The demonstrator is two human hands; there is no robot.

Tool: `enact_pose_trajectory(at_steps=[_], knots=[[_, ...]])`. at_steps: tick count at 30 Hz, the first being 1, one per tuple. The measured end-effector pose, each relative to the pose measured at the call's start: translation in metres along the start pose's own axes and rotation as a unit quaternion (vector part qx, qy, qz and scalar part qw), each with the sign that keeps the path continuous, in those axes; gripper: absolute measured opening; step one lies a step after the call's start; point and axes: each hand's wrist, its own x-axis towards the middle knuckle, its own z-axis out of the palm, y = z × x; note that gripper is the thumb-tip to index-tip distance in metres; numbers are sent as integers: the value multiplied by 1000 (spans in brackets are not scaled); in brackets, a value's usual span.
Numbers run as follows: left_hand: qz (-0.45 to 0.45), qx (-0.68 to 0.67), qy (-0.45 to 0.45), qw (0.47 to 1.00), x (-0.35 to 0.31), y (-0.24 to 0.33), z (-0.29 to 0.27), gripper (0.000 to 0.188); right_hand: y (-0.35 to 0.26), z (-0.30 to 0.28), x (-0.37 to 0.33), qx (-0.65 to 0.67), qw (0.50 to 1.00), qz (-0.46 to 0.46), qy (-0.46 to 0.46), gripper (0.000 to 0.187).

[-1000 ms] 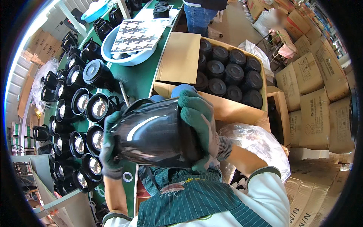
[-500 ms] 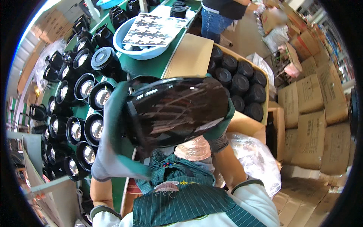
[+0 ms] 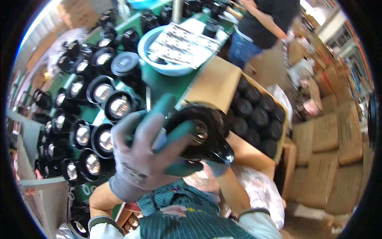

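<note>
A glossy black jug with a pointed spout is tilted in front of me, its mouth turned toward my left side. Inside the mouth a shiny metallic lining shows. My left hand, in a grey and green glove, spreads its fingers at the jug's mouth, and the fingertips overlap the rim in view. Whether they touch it I cannot tell. Under the jug, my right hand supports it; most of that gloved hand is hidden behind the jug.
Rows of black jugs with shiny linings crowd the green bench at left. A blue basin holds printed sheets. At right are a carton of black cylindrical pieces, a clear plastic bag and stacked cardboard boxes. Another person stands beyond.
The jug has turned from side-on to show its mouth and spout. My left hand has come off its side, fingers spread at the mouth. The view has shifted.
</note>
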Motion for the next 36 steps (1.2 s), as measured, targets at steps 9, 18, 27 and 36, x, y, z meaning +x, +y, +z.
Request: enact_pose_trajectory(at_steps=[9, 18, 27, 36], knots=[[12, -144, 5, 990, 37, -125, 13, 58, 26, -14, 104, 8, 980, 200, 1, 77], [-191, 107, 165, 962, 228, -404, 106, 73, 150, -94, 253, -761, 602, -219, -104, 36], [-201, 235, -53, 950, 321, -582, 302, 66, 172, -114, 277, -834, 518, -116, -153, 43], [-217, -34, -90, 972, 277, -644, 301, 58, 173, -111, 281, -823, 532, -126, -152, 50]])
